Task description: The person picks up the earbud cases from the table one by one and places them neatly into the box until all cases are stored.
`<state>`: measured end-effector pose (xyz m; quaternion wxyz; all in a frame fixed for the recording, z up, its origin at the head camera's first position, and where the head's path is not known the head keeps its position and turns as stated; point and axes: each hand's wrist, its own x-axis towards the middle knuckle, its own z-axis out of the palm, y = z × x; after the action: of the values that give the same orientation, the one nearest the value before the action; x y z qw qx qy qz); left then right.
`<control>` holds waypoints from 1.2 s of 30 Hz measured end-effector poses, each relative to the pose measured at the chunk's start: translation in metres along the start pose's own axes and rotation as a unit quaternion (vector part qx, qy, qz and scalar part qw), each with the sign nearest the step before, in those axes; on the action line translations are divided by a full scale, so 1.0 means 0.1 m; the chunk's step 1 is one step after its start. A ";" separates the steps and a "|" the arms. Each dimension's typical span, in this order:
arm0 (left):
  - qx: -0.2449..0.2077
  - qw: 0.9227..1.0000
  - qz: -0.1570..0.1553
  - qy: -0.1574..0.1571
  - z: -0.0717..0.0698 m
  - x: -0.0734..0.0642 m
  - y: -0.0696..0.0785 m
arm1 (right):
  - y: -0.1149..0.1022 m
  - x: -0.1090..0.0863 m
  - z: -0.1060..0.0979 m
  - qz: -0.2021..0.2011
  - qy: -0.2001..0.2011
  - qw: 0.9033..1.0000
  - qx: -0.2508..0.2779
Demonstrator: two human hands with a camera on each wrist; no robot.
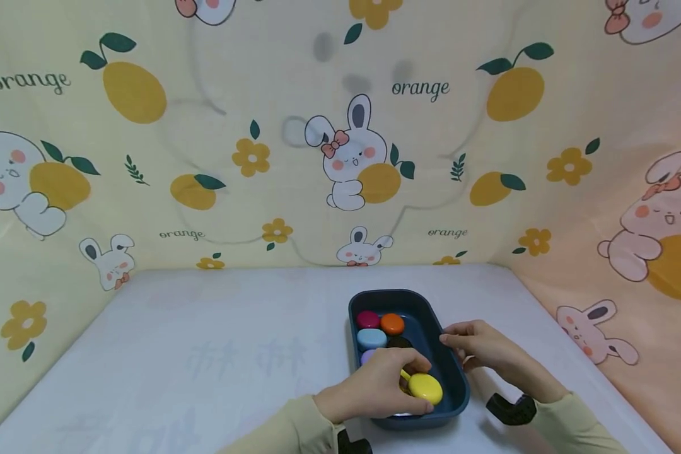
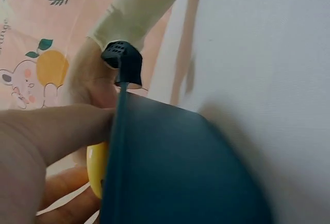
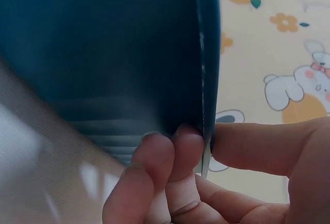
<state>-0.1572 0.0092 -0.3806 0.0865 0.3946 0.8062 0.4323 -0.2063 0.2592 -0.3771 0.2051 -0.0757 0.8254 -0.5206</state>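
A dark blue tray point(image 1: 422, 325) with rounded corners stands on the table. Over its near end, my left hand point(image 1: 383, 381) pinches a glossy yellow round piece point(image 1: 425, 388) between thumb and fingers. The left wrist view shows that yellow piece point(image 2: 96, 168) partly hidden behind the tray wall point(image 2: 170, 157). My right hand point(image 1: 494, 353) grips the tray's right side, thumb on one face of the wall and fingertips point(image 3: 154, 154) on the other. Along the tray's left half lie a magenta piece point(image 1: 367, 320), an orange piece point(image 1: 393, 324), a light blue piece point(image 1: 371, 339) and a dark brown piece point(image 1: 399, 342).
A purple piece point(image 1: 366, 357) shows beside my left hand, which hides part of the tray's near end. The white table point(image 1: 204, 353) is backed by a cloth point(image 1: 295, 208) printed with rabbits and oranges. Black wrist devices point(image 1: 511, 410) sit at both cuffs.
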 end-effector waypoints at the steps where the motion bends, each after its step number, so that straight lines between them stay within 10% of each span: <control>1: 0.003 1.000 0.001 -0.005 0.00 0.00 0.00 | 0.00 0.00 0.00 0.001 0.000 1.000 0.000; 17: -0.039 0.999 -0.002 0.001 -0.07 -0.04 -0.02 | 0.01 0.01 0.02 -0.005 -0.005 1.000 -0.006; 36: -0.015 0.988 0.034 0.151 -0.39 -0.41 -0.17 | 0.00 -0.01 0.00 0.006 -0.001 1.000 -0.005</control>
<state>-0.1577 -0.0502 -0.3781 -0.0447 0.3506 0.7895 0.5017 -0.2051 0.2597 -0.3773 0.2087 -0.0728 0.8282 -0.5150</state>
